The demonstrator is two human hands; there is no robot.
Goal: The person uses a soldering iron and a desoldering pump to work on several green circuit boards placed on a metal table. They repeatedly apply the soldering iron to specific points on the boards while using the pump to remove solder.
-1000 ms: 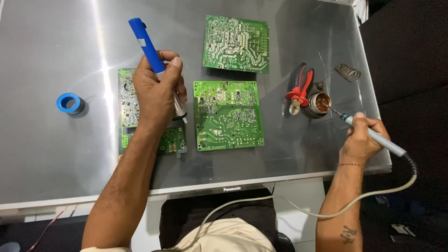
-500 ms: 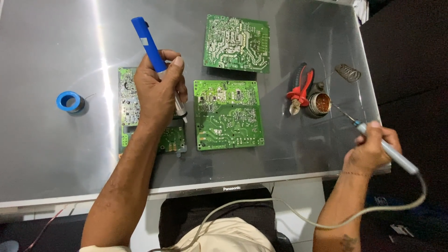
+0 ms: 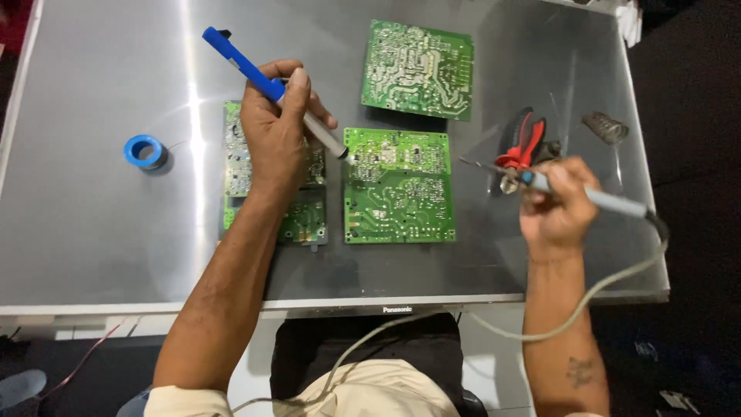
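Right hand: right hand (image 3: 557, 208) closes around a soldering iron (image 3: 594, 197), tip pointing left; its cord loops back toward the body.
Left hand: left hand (image 3: 276, 127) clenches a blue desoldering pump (image 3: 255, 73), nozzle just beside the middle circuit board (image 3: 399, 185).
Under the left hand: a second board (image 3: 231, 166), partly hidden by hand and wrist.
Beyond the right grip: red-handled pliers (image 3: 525, 143) just above it, a coiled iron stand (image 3: 606, 126) farther right.
Far: a third board (image 3: 417, 68) above the middle one; blue solder spool (image 3: 145, 151) well left of the left grip.
Surface: grey metal table (image 3: 93, 232).
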